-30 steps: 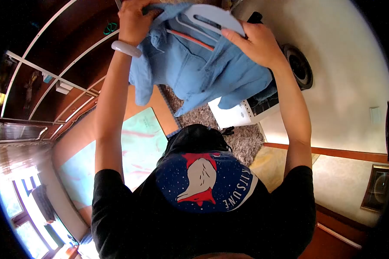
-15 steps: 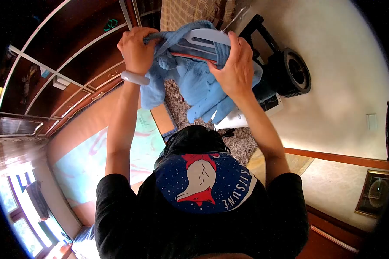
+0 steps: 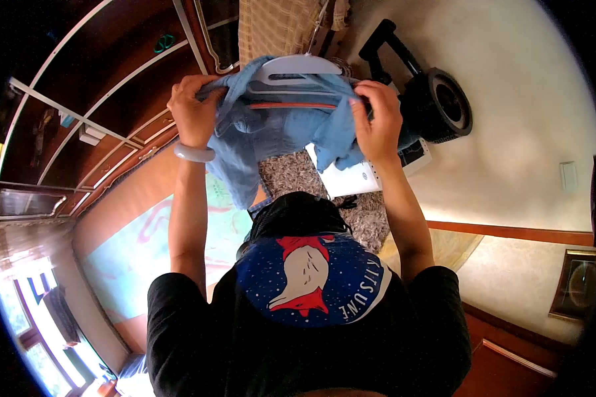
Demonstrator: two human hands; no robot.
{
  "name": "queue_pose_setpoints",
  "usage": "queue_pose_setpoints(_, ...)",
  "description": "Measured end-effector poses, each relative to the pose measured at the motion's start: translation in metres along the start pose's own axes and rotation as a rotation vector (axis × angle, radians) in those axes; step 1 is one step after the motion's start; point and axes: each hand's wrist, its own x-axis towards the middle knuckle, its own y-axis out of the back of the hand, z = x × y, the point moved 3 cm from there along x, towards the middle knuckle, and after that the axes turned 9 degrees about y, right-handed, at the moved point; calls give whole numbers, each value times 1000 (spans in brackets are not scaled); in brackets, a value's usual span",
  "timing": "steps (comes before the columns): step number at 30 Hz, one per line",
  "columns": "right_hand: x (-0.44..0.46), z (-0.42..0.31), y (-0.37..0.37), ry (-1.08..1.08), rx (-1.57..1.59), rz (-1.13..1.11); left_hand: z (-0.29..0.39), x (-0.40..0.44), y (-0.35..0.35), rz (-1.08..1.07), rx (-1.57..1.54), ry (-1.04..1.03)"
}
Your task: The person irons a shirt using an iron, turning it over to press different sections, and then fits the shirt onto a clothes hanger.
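A light blue shirt [image 3: 281, 134] hangs spread in front of me on a pale grey clothes hanger [image 3: 297, 65], whose hook points up. My left hand [image 3: 194, 111] is closed on the shirt's edge at the left shoulder side; a pale bangle is on that wrist. At the opposite side my right hand [image 3: 378, 119] pinches the fabric near the hanger's right end. Between the hands the shirt's neck opening shows the hanger's slots and a thin orange-red strip across the inside. The lower cloth droops in folds.
A dark glass-fronted cabinet [image 3: 102, 86] runs along the left. To the right stands a black device with a round opening [image 3: 449, 102], beside the wall. A white box [image 3: 351, 180] sits on the shaggy grey rug [image 3: 291, 175]. A checked curtain [image 3: 271, 33] hangs ahead.
Both hands have come down and moved a little farther apart. The shirt is spread wider, and the hanger lies more level with its hook more upright.
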Motion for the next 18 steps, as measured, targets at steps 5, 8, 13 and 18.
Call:
queue_pose_setpoints(5, 5, -2, 7, -352, 428, 116, 11, -8, 8, -54, -3, -38)
queue_pose_setpoints(8, 3, -7, 3, -325, 462, -127, 23, -15, 13, -63, 83, -60)
queue_pose_setpoints(13, 1, -24, 18, -125, 286, -300, 10, -18, 21, -100, 28, -29)
queue_pose_setpoints(18, -3, -2, 12, -153, 292, -361, 17, -23, 27, -111, 64, -60)
